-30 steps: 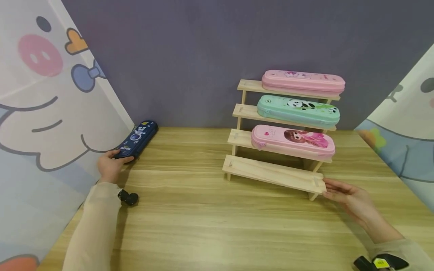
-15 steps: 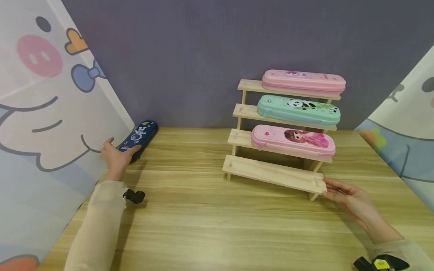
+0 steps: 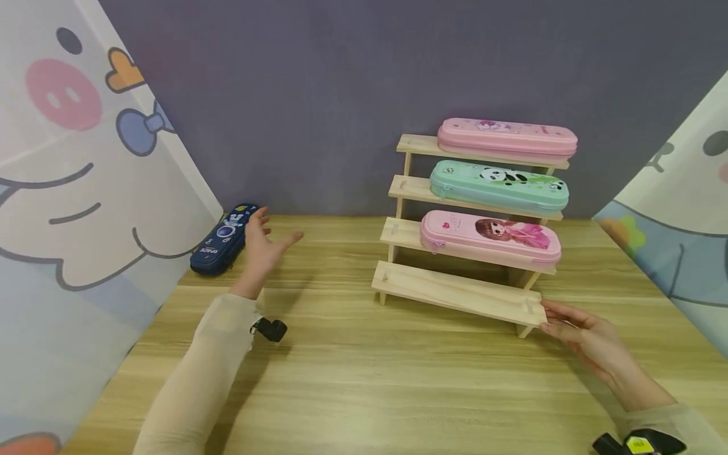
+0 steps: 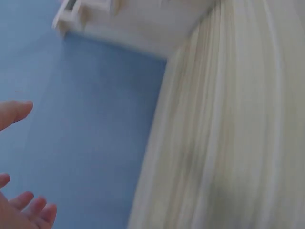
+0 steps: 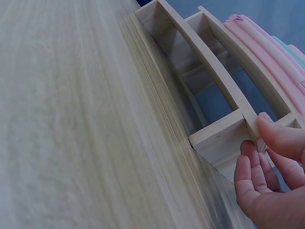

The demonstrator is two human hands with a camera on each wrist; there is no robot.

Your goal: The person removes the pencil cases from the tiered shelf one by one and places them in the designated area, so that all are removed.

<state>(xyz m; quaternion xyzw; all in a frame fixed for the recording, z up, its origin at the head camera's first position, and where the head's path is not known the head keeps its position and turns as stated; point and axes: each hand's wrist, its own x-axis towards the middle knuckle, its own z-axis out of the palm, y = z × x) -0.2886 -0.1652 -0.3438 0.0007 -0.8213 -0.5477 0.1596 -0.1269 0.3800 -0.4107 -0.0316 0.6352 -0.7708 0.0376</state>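
A navy pencil case [image 3: 218,243] with an astronaut picture lies on the table at the far left. Just right of it, in the head view, my left hand [image 3: 263,249] is in the air with fingers and thumb spread, holding nothing. A wooden stepped rack [image 3: 455,292] stands at the right. My right hand [image 3: 588,338] pinches the right end of its bottom shelf; the right wrist view shows the thumb [image 5: 276,136] at the shelf's end. On the upper shelves sit a pink pencil case [image 3: 509,139], a green panda pencil case [image 3: 500,184] and a pink doll-print pencil case [image 3: 491,237]. The bottom shelf is bare.
The wood-grain table [image 3: 318,379] reaches back to a grey wall [image 3: 296,107]. Cartoon-printed panels [image 3: 74,208] flank it on the left and right. The left wrist view is blurred.
My left hand has let go of the navy pencil case, lifted and moved right. That case stays in place. The right hand keeps its grip on the rack.
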